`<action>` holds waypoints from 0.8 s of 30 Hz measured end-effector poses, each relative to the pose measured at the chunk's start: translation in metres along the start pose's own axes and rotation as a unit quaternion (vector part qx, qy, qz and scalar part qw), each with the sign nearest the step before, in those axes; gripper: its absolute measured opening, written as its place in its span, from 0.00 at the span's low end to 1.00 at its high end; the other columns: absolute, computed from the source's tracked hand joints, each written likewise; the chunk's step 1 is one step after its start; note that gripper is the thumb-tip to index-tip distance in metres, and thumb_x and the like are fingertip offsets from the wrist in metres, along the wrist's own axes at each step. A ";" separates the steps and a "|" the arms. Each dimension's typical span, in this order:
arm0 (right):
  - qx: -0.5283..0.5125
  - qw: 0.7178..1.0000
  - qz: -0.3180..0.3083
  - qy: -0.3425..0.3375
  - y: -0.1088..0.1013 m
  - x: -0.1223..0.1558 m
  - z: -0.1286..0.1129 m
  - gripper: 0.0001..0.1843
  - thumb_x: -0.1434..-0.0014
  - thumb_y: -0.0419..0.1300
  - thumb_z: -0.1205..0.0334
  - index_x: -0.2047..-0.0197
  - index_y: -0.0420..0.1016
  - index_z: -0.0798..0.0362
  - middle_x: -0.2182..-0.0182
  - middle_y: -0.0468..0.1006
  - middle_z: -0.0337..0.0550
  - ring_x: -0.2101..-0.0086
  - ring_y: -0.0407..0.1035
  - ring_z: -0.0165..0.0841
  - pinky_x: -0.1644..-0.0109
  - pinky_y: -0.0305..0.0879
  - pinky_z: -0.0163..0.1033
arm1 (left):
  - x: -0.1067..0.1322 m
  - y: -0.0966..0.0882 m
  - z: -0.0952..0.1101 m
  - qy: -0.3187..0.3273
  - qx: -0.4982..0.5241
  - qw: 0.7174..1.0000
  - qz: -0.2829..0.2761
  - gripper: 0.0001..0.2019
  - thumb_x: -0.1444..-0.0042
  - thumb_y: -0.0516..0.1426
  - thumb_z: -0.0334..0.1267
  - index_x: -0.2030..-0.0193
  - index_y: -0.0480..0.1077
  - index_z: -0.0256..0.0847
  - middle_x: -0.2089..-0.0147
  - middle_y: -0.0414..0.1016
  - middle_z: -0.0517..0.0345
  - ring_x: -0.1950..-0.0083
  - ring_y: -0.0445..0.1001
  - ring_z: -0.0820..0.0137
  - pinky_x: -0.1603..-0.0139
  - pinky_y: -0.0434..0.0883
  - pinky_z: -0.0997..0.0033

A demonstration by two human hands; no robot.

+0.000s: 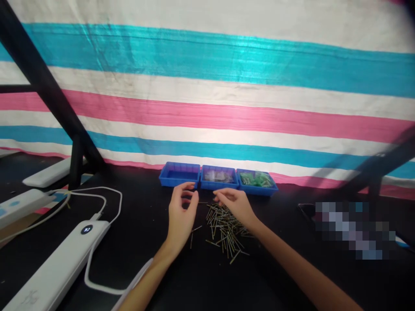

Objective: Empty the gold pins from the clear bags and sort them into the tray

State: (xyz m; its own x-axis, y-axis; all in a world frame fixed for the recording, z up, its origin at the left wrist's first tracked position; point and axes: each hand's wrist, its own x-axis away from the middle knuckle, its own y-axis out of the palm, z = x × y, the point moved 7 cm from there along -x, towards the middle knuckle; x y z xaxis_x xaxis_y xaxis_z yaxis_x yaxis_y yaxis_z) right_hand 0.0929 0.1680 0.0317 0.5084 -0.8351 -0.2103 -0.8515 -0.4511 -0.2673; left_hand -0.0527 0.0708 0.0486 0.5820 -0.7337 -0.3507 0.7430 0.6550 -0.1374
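Observation:
A loose pile of thin metal rods (pixel 227 233), gold and silver in tone, lies on the black table. My left hand (pixel 182 211) hovers left of the pile, its curved fingers and thumb apart with nothing visible between them. Over the pile's far edge, my right hand (pixel 236 204) has thumb and fingertips pinched together; whatever they hold is too small to make out. One thin rod (pixel 202 202) shows between the two hands. Beyond them stand three blue trays in a row: the left tray (pixel 180 182) looks empty, the middle one holds clear plastic bags (pixel 218 176), and the right one green bags (pixel 256 179).
A white power bank (pixel 61 263) with a lit display and a white cable (pixel 121 203) lies at the left. More white devices (pixel 22 205) sit behind it. Black frame bars (pixel 52 93) slope down on both sides. A striped sheet (pixel 207 116) hangs behind the table.

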 end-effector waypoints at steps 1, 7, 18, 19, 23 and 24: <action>-0.001 1.000 0.001 -0.011 0.005 -0.011 -0.003 0.11 0.46 0.57 0.57 0.64 0.77 0.54 0.73 0.79 0.43 0.75 0.71 0.30 0.66 0.70 0.39 | -0.001 -0.004 0.001 0.007 -0.002 1.000 0.008 0.09 0.45 0.53 0.38 0.57 0.65 0.42 0.56 0.69 0.56 0.59 0.69 0.71 0.65 0.67 0.74; 0.053 0.993 -0.037 -0.096 0.027 -0.042 -0.013 0.19 0.46 0.56 0.65 0.49 0.68 0.50 0.55 0.76 0.45 0.61 0.71 0.31 0.60 0.68 0.39 | -0.001 -0.008 -0.012 -0.002 -0.029 1.000 0.001 0.11 0.46 0.53 0.36 0.56 0.65 0.41 0.57 0.69 0.55 0.61 0.69 0.70 0.68 0.66 0.74; 0.437 0.879 -0.128 -0.141 0.039 -0.009 0.012 0.09 0.45 0.58 0.61 0.62 0.78 0.47 0.58 0.76 0.41 0.58 0.65 0.35 0.58 0.54 0.41 | 0.002 0.004 -0.025 0.013 -0.060 0.997 -0.044 0.10 0.47 0.52 0.36 0.57 0.66 0.41 0.58 0.70 0.55 0.63 0.70 0.71 0.69 0.66 0.74; 0.438 0.878 -0.136 -0.134 0.041 -0.009 0.013 0.08 0.46 0.59 0.61 0.63 0.78 0.46 0.58 0.76 0.40 0.58 0.65 0.35 0.58 0.52 0.41 | 0.003 0.005 -0.026 0.014 -0.067 0.996 -0.049 0.10 0.47 0.52 0.36 0.58 0.66 0.41 0.58 0.70 0.55 0.63 0.70 0.71 0.69 0.67 0.74; 0.430 0.887 -0.134 -0.104 0.043 -0.012 0.017 0.05 0.50 0.63 0.62 0.67 0.79 0.46 0.62 0.77 0.38 0.60 0.65 0.33 0.59 0.49 0.39 | 0.003 0.010 -0.031 0.016 -0.083 0.994 -0.069 0.09 0.48 0.53 0.36 0.59 0.67 0.41 0.60 0.71 0.56 0.64 0.70 0.71 0.71 0.66 0.75; 0.428 0.889 -0.127 -0.101 0.043 -0.013 0.017 0.04 0.51 0.63 0.62 0.69 0.79 0.47 0.64 0.77 0.37 0.61 0.65 0.33 0.60 0.48 0.39 | 0.003 0.011 -0.031 0.017 -0.086 0.993 -0.073 0.09 0.48 0.53 0.36 0.59 0.67 0.41 0.60 0.70 0.56 0.65 0.70 0.71 0.72 0.66 0.75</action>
State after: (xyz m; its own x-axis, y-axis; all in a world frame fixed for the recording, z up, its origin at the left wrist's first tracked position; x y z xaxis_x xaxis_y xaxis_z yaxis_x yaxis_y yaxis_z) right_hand 0.0522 0.1645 0.0073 0.7573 -0.6272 -0.1823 -0.3395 -0.1396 -0.9302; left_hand -0.0531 0.0810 0.0169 0.4577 -0.8191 -0.3458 0.7498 0.5647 -0.3449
